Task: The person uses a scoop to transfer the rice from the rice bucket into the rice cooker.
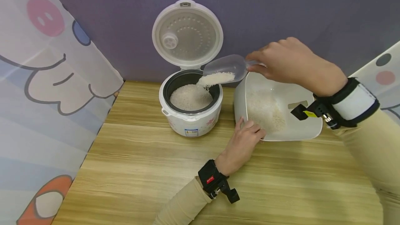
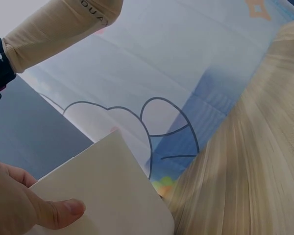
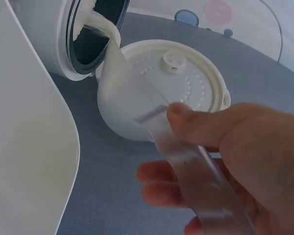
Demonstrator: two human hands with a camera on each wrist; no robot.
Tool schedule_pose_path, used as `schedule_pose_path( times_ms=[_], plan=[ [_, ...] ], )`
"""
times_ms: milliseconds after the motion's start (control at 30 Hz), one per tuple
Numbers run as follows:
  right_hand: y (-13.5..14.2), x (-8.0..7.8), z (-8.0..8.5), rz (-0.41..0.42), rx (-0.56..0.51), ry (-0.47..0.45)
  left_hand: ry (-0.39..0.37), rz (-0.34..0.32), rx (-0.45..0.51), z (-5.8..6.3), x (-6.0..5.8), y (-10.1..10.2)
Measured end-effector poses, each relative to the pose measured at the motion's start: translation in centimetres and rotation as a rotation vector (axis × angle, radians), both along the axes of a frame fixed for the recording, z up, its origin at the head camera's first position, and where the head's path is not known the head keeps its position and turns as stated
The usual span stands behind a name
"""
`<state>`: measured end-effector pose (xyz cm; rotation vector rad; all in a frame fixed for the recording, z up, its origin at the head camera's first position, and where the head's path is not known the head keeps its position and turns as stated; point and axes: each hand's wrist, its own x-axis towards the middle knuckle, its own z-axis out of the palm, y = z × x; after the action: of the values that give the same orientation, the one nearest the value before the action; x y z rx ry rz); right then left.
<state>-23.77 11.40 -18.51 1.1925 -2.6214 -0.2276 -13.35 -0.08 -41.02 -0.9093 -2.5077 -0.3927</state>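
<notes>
My right hand (image 1: 282, 60) grips the handle of a clear plastic scoop (image 1: 229, 63), tilted over the rim of a white rice cooker (image 1: 175, 122). Rice (image 1: 215, 78) slides off the scoop's lip into the dark inner pot (image 1: 168, 91), where a mound of rice (image 1: 191, 97) lies. In the right wrist view the thumb presses on the scoop handle (image 3: 201, 181), fingers curled beneath. My left hand (image 1: 242, 141) holds the near left rim of a white bin (image 1: 300, 127), thumb on its outer wall (image 2: 112, 186). Loose rice (image 1: 265, 112) lies inside the tilted bin.
The cooker's lid (image 1: 187, 37) stands raised against the grey-purple back wall (image 1: 265, 9). A cartoon-print sheet (image 1: 47, 96) borders the wood-grain table (image 1: 131, 169) on the left, with another at the right. Cooker and bin stand side by side with a narrow gap.
</notes>
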Motion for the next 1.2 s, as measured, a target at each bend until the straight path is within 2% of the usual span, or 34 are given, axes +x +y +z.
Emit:
schedule_pose_path(
  times_ms=[300,433,600,833,1200],
  plan=[
    [-0.9,0.7,-1.9,0.13,-0.081,0.252,0.015,0.004,0.002,0.0,0.0,-0.1],
    [-1.3,0.8,-2.6,0.168,-0.089,0.314,0.014,0.0,0.0,0.0,0.0,-0.1],
    [-1.6,0.9,-3.0,0.179,-0.091,0.309,0.012,0.001,0.012,0.0,0.0,-0.2],
    [-1.1,0.9,-3.2,0.149,-0.1,0.25,0.018,0.004,0.01,0.0,0.0,-0.4],
    [2.1,1.7,-4.4,0.114,-0.202,0.211,0.004,-0.003,0.017,0.0,-0.2,-0.3]
  ],
)
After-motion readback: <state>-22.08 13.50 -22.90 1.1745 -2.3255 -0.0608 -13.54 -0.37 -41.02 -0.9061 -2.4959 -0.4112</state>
